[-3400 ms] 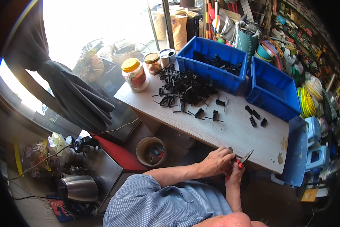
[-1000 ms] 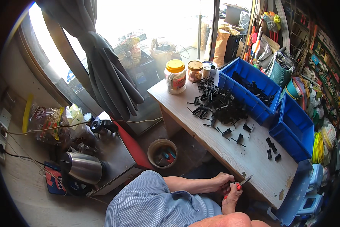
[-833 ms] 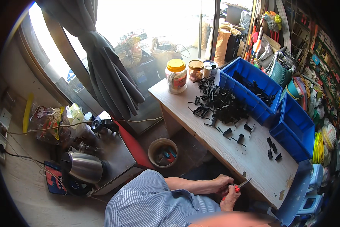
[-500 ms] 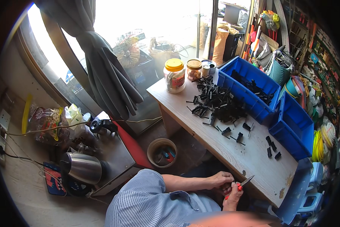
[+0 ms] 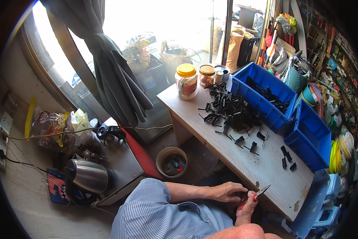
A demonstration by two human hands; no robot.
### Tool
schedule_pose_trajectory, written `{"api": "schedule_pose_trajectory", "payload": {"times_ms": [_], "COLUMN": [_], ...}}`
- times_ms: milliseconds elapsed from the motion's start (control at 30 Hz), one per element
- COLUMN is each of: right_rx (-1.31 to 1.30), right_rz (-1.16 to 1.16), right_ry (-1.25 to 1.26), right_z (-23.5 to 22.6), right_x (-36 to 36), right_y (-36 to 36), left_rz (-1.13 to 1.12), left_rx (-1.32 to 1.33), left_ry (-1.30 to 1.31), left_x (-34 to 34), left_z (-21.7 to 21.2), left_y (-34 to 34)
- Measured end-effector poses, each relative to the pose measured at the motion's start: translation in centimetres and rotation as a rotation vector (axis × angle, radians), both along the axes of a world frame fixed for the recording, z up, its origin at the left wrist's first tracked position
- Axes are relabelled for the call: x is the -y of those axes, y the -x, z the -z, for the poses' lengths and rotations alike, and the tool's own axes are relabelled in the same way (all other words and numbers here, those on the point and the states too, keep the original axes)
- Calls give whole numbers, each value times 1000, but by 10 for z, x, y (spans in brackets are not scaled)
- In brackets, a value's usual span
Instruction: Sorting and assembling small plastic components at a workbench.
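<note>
Right hand [image 5: 248, 204]: wrapped closed around the red handles of a pair of metal-bladed scissors [image 5: 262, 191], near the front edge of the table.
Left hand [image 5: 230, 192]: just beside the right one, its fingers bent and partly closed; whether anything sits between them cannot be told.
Scissors: in the right hand, the blades pointing up and to the right, the tip seen over the table's front edge; how far the blades are parted is too small to tell.
Table: a pale wood-grain top [image 5: 226, 149] with chipped patches near its right end.
Heap: a tangled pile of small black plastic pieces with thin prongs [image 5: 234, 106] towards the back, a few lying apart in front of it.
Short pieces: four stubby black plastic blocks [image 5: 284, 163] to the right of the heap, grouped near one another.
Bins: a blue plastic bin holding black parts [image 5: 246, 89] behind the heap; a second blue plastic bin [image 5: 304, 148] to its right.
Jars: a clear jar with a yellow lid [image 5: 186, 84], beside a smaller brown-lidded jar [image 5: 207, 77].
Floor: a round tan bucket [image 5: 161, 158] left of the table, with scraps inside.
</note>
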State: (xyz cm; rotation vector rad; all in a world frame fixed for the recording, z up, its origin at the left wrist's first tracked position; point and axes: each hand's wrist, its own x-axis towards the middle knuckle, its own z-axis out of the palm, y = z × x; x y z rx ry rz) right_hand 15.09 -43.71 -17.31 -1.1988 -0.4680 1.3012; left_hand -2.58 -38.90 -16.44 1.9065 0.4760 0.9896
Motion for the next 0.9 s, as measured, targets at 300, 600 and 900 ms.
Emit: {"api": "schedule_pose_trajectory", "payload": {"times_ms": [300,600,900], "right_rx": [75,111,61], "right_rz": [-34,-5,-177], "right_ry": [142,196,143], "right_z": [-5,-29,-31], "right_x": [1,6,-3], "right_y": [-2,9,11], "left_rz": [-205,-334,-439], "left_rx": [-32,23,136], "left_ry": [-28,103,231], "left_x": [12,9,-22], "left_z": [-8,-10,-38], "left_y": [-17,-20,-26]}}
